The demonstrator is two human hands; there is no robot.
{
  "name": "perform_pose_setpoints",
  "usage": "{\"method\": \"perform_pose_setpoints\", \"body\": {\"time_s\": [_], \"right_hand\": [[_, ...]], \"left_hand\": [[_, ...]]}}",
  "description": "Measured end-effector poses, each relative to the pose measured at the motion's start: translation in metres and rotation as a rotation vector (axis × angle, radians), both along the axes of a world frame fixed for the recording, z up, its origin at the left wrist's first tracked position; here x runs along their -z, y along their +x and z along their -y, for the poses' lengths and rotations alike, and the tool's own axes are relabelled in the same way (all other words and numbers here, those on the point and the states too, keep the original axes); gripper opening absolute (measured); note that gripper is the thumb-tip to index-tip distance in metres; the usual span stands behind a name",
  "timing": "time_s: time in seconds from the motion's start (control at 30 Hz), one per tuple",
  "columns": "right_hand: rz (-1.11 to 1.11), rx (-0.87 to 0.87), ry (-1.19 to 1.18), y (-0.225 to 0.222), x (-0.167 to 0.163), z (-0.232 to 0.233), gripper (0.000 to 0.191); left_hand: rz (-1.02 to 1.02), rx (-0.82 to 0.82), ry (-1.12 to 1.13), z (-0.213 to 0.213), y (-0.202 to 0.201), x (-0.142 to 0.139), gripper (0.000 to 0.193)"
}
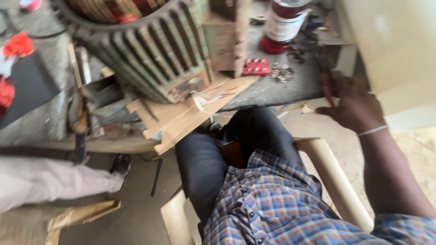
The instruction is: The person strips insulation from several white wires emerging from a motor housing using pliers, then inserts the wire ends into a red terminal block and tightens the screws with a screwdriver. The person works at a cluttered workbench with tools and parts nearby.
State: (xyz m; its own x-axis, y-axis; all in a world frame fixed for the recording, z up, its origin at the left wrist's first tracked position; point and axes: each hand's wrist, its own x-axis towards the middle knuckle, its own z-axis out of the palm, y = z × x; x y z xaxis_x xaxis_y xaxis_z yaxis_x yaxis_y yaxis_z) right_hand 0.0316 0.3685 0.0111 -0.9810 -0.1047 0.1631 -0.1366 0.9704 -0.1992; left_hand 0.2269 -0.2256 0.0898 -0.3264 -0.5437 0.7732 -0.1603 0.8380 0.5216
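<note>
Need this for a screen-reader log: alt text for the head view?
A seated person's right hand reaches to the edge of a cluttered grey workbench, its fingers by a red-handled tool. Further left on the bench sit a large ribbed motor housing, cardboard sheets, a red bottle and small metal parts. The left hand is out of view.

The grey counter (272,88) is worn and stained. A large ribbed green motor housing (150,50) sits on it toward the left, on sheets of brown cardboard (190,111) that jut over the near edge. A red-capped jar with a white label (284,25) stands near the far edge. Between the two lie two small red blocks (255,66), and just beside them a heap of small metal washers (281,72).
</note>
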Motion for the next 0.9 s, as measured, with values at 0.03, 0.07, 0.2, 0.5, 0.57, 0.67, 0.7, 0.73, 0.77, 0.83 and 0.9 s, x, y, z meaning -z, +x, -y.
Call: {"method": "perform_pose_setpoints", "body": {"time_s": [0.03, 0.07, 0.2, 0.5, 0.57, 0.67, 0.7, 0.73, 0.77, 0.83, 0.9], "right_hand": [[-0.015, 0.018, -0.027, -0.002, 0.005, -0.004, 0.085], [-0.032, 0.038, -0.051, -0.003, 0.010, -0.010, 0.084], [0.087, 0.023, -0.552, 0.003, 0.026, -0.035, 0.068], [0.777, -0.054, -1.094, 0.079, 0.051, 0.028, 0.049], [0.864, -0.055, -0.673, 0.077, 0.042, 0.052, 0.045], [0.626, -0.246, -0.266, 0.071, 0.027, 0.084, 0.066], [0.398, -0.275, -0.213, 0.069, 0.025, 0.096, 0.068], [0.167, -0.301, -0.161, 0.066, 0.026, 0.107, 0.069], [-0.066, -0.321, -0.108, 0.064, 0.026, 0.115, 0.071], [-0.115, -0.252, -0.113, 0.059, 0.030, 0.127, 0.067], [-0.170, -0.206, -0.118, 0.057, 0.033, 0.132, 0.064]], "left_hand": [[0.095, 0.163, 0.145, -0.022, 0.003, 0.006, 0.024], [0.218, 0.330, 0.315, -0.052, -0.004, 0.025, 0.023], [0.464, 0.951, 0.684, -0.147, -0.070, 0.106, 0.024], [0.190, 1.174, 1.779, -0.220, -0.169, 0.148, 0.017], [0.163, 1.165, 1.758, -0.224, -0.173, 0.163, 0.015], [0.146, 1.132, 1.701, -0.223, -0.172, 0.184, 0.011], [0.143, 1.120, 1.672, -0.223, -0.171, 0.187, 0.010], [0.150, 1.113, 1.679, -0.222, -0.171, 0.189, 0.010], [0.158, 1.109, 1.685, -0.221, -0.171, 0.190, 0.011], [0.161, 1.110, 1.682, -0.221, -0.170, 0.188, 0.011], [0.154, 1.117, 1.670, -0.221, -0.171, 0.185, 0.011]]}}
